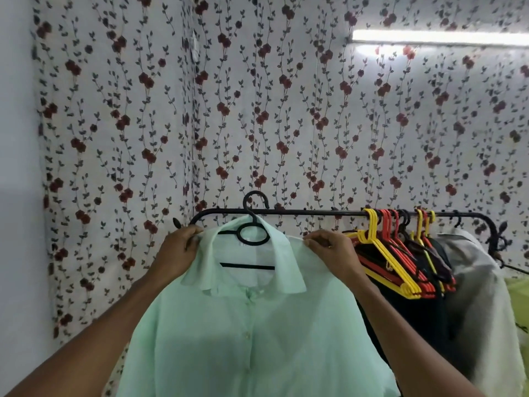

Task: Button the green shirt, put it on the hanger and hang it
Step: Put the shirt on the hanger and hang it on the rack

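Note:
The pale green shirt (257, 333) hangs buttoned down its front on a black hanger (253, 237). The hanger's hook rises just above the black clothes rail (315, 212), at the rail's left part; I cannot tell whether it rests on the rail. My left hand (179, 249) pinches the shirt's left shoulder beside the collar. At the right shoulder seam my right hand (333, 250) grips the fabric. The lower shirt runs out of the frame.
Several yellow, orange and black hangers (400, 253) crowd the right half of the rail, some with dark clothes. A grey-white garment (481, 296) hangs at the far right. Flowered wallpaper covers the wall behind. A tube light (438, 38) glows top right.

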